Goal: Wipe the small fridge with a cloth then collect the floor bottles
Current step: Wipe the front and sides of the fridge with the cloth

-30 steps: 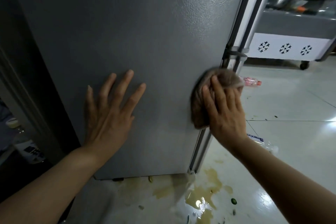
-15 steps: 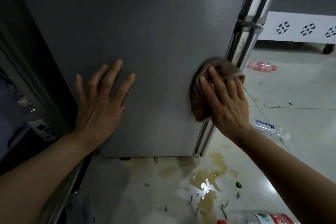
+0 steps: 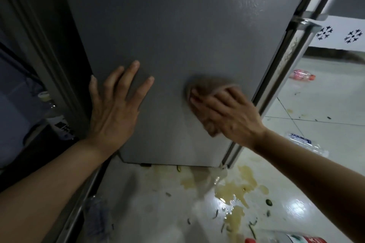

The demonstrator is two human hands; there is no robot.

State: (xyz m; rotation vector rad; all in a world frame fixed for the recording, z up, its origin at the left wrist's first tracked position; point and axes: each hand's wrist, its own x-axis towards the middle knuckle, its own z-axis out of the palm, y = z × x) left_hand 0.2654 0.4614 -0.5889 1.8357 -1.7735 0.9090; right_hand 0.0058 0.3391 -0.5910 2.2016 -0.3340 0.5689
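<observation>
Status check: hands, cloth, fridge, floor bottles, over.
Left hand flat on fridge side. Right hand presses cloth there, mid-wipe. Pink bottle, clear bottle, red-capped bottle uncollected; spill underfoot.

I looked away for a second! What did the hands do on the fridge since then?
The right hand slid the cloth leftward, away from the fridge's front edge toward the middle of the grey side. Nothing was picked up or let go. The left hand stayed flat on the fridge, and the bottles stayed on the floor.
</observation>
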